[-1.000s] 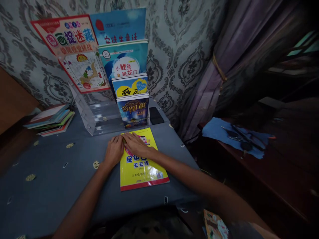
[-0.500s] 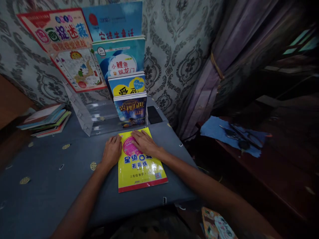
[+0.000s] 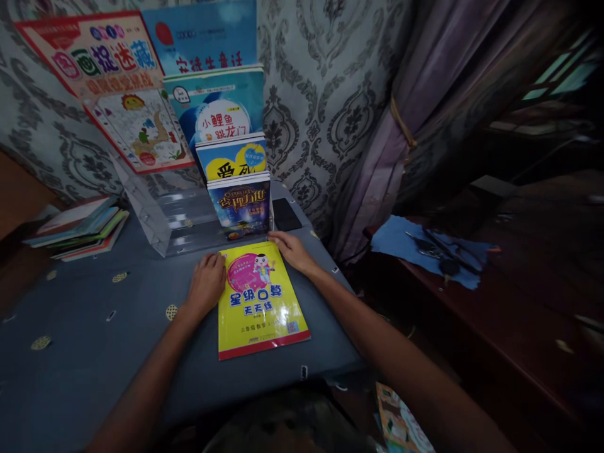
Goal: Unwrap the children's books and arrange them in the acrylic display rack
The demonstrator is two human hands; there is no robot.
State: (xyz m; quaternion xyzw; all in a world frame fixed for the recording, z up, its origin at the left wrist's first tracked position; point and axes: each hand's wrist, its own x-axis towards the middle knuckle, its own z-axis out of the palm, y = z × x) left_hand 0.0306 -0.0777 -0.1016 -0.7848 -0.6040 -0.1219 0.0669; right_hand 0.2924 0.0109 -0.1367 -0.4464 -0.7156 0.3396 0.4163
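A yellow workbook [image 3: 259,314] with a pink circle, a cartoon figure and a red lower strip lies flat on the grey-blue tablecloth. My left hand [image 3: 206,281] rests palm down at its upper left edge, fingers stretched out on the cloth and against the cover's side. At the upper right corner is my right hand [image 3: 293,253], turned on its side, with fingers extended along the top edge; whether it touches the cover is unclear. Just beyond, a clear tiered display rack [image 3: 165,236] holds several books, a dark blue book [image 3: 240,204] at the front.
A pile of thin books [image 3: 80,226] lies on the left of the table. Behind the rack's right side is a dark flat object [image 3: 285,215]. To the right, a blue cloth [image 3: 391,239] with tools sits on a dark red surface [image 3: 472,327]. A purple curtain [image 3: 372,170] hangs there.
My right hand has slid off the cover to the workbook's upper right corner, uncovering the cartoon figure. My left hand stays at the left edge. The view has shifted slightly.
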